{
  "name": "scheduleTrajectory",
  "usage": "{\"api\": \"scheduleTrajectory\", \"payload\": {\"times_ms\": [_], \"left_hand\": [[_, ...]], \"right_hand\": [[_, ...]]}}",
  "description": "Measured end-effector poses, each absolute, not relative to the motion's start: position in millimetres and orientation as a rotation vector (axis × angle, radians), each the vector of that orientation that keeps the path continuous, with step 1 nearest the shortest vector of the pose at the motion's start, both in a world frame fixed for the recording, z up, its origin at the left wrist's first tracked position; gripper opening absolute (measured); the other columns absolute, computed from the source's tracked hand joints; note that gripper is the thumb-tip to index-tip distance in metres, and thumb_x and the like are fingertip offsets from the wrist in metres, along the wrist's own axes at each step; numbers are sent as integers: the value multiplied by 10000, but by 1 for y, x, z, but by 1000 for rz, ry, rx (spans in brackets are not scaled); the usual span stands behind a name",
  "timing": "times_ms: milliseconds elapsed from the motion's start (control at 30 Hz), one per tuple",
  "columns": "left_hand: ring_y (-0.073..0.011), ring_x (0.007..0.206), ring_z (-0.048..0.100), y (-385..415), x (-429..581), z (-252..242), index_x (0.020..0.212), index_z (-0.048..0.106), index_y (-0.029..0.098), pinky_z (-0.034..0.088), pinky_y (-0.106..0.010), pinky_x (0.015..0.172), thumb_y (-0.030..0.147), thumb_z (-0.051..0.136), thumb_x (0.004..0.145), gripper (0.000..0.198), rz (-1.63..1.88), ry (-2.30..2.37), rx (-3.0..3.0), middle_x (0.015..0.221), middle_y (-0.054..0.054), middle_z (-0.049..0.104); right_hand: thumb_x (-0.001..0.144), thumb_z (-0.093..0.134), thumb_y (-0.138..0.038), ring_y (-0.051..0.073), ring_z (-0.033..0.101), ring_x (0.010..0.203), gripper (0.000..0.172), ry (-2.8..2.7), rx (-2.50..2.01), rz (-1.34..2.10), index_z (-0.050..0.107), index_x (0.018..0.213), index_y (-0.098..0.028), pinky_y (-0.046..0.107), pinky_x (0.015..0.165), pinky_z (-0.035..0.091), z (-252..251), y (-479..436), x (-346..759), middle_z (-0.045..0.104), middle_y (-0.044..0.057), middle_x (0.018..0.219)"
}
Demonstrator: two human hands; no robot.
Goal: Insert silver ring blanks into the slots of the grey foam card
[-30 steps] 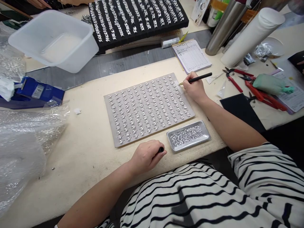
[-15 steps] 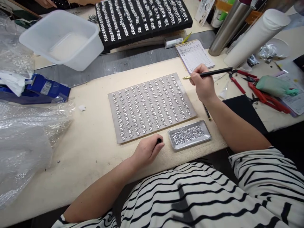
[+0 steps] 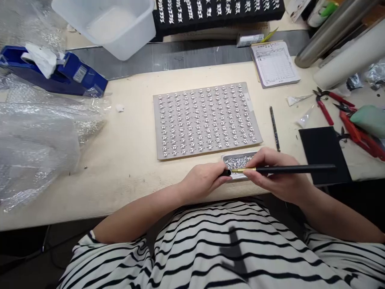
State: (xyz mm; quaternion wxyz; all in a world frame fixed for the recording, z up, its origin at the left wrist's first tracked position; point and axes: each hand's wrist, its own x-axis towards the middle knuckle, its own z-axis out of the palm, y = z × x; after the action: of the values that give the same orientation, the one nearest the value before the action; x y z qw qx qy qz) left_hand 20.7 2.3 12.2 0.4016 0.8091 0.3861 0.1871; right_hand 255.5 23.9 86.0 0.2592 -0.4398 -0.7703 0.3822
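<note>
A grey board (image 3: 207,120) studded with rows of small silver pieces lies on the cream table. Just in front of it sits a small metal tray (image 3: 239,161) of loose sparkling stones, partly hidden by my hands. My right hand (image 3: 278,176) pinches a black pen-like tool (image 3: 288,169) with a gold tip, held level and pointing left. My left hand (image 3: 204,182) is closed on a small black cap-like object (image 3: 225,173). The gold tip meets that object over the tray's near edge.
A thin black stick (image 3: 274,128) lies right of the board, beside a black pad (image 3: 325,154) and red pliers (image 3: 351,124). A notepad (image 3: 275,64), white tub (image 3: 114,20), blue tape dispenser (image 3: 60,72) and bubble wrap (image 3: 36,136) surround the work area.
My right hand came back from the board's far right corner to the tray, bringing the tool tip to my left hand. The left hand shifted right. The view tilted down.
</note>
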Motion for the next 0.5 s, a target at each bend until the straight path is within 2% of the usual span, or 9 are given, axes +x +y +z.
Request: {"api": "scheduleTrajectory", "payload": {"times_ms": [100, 233, 367, 400, 433, 500], "left_hand": [[-175, 788, 634, 1, 23, 8, 1087, 575, 217, 436, -275, 683, 543, 345, 1084, 398, 383, 956, 2080, 912, -30, 683], [-188, 784, 644, -2, 22, 8, 1007, 567, 211, 421, -282, 661, 593, 316, 1077, 462, 284, 923, 2132, 877, -35, 683], [-181, 733, 627, -2, 18, 11, 976, 563, 213, 395, -281, 625, 595, 314, 1076, 467, 249, 872, 2125, 825, -22, 667], [-181, 725, 622, -1, 18, 12, 975, 564, 213, 393, -284, 620, 585, 309, 1080, 463, 251, 872, 2121, 815, -21, 665], [-182, 715, 617, -1, 17, 13, 969, 562, 213, 389, -287, 612, 576, 296, 1084, 465, 259, 871, 2120, 803, -21, 661], [-180, 691, 606, -1, 14, 14, 952, 552, 213, 379, -287, 592, 561, 264, 1093, 473, 285, 836, 2126, 776, -19, 650]], "right_hand": [[914, 737, -317, 85, 536, 594, 145, -2105, -1180, 1055, 665, 830, -223, 238, 560, 415, 74, 18, 254, 621, -27, 694], [902, 763, -345, 109, 578, 676, 144, -2153, -1155, 1151, 668, 921, -238, 248, 625, 440, 64, 12, 250, 642, -20, 747], [825, 826, -517, 109, 515, 593, 542, -1952, -1091, 1451, 571, 1237, -276, 253, 566, 414, 58, 6, 257, 560, -67, 692], [846, 794, -549, 107, 497, 577, 573, -1853, -1052, 1482, 543, 1284, -278, 254, 540, 396, 56, 5, 260, 549, -67, 699], [892, 744, -548, 109, 495, 584, 524, -1778, -1005, 1457, 545, 1291, -273, 258, 534, 390, 54, 3, 263, 556, -54, 723], [997, 625, -442, 119, 524, 645, 281, -1762, -901, 1307, 609, 1193, -242, 279, 595, 419, 50, 0, 265, 597, -13, 782]]}}
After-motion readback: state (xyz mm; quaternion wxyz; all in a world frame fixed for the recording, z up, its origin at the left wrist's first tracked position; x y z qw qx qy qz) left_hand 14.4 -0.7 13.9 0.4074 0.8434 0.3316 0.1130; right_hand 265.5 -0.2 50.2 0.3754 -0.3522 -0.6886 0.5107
